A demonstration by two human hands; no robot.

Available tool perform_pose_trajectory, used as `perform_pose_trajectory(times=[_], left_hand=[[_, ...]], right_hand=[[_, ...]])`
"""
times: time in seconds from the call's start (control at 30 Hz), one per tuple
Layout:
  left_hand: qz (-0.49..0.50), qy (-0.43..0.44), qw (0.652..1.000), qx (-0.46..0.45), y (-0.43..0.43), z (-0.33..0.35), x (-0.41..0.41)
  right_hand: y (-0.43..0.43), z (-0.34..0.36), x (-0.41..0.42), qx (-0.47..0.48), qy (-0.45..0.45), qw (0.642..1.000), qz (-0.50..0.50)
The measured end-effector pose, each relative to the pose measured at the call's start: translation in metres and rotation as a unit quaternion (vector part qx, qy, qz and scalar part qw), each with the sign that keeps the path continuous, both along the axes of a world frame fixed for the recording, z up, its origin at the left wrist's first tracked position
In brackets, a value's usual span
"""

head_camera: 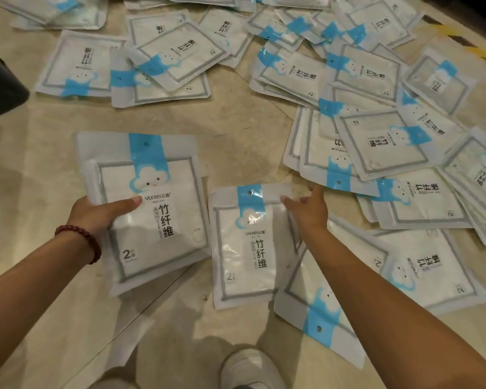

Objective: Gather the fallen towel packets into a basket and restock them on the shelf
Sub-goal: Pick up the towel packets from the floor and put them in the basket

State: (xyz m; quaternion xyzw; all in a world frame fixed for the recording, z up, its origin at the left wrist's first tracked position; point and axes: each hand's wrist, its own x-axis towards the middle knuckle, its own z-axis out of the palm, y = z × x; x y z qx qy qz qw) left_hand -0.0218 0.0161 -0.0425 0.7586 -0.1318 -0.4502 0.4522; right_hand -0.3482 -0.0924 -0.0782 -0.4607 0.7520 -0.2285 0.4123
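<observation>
Beige stone floor [244, 130] with pale veins fills the view, and many towel packets [376, 141] lie on it, white with a blue band and a cloud figure. Most of them are in overlapping heaps on the far side and on the right. The left hand [96, 214] holds one packet [152, 220] lifted above the floor at the near left. Its thumb is pressed on the printed front and its fingers are hidden under the packet. The edge of at least one more packet shows behind it. A red bead bracelet [80, 238] sits on this wrist. The right hand [309, 211] reaches to a second packet [247, 248], which lies just right of the held one. Its thumb [288, 200] rests on the upper right corner of this packet and one finger points toward the far heap. The other fingers are hidden, so I cannot tell if the hand pinches the packet. A white shoe [250, 369] is at the near edge, and a dark object [0, 85] stands at the far left.
</observation>
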Motion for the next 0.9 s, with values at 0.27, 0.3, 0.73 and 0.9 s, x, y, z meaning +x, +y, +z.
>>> perform_pose_trajectory(times=[0.27, 0.3, 0.73, 0.9], left_hand=[[0.037, 0.038, 0.998, 0.018, 0.011, -0.013, 0.008], [0.034, 0.038, 0.999, 0.017, 0.011, -0.014, 0.008], [-0.053, 0.076, 0.996, -0.021, -0.002, 0.011, -0.009], [-0.054, 0.081, 0.995, 0.016, -0.015, 0.02, -0.033]], right_hand=[[0.031, -0.025, 0.002, 0.029, 0.159, 0.98, 0.12], [0.033, -0.027, 0.002, 0.011, 0.123, 0.986, 0.108], [0.004, 0.023, 0.033, -0.029, -0.276, 0.96, 0.033], [0.02, 0.034, 0.08, -0.092, -0.234, 0.966, 0.06]])
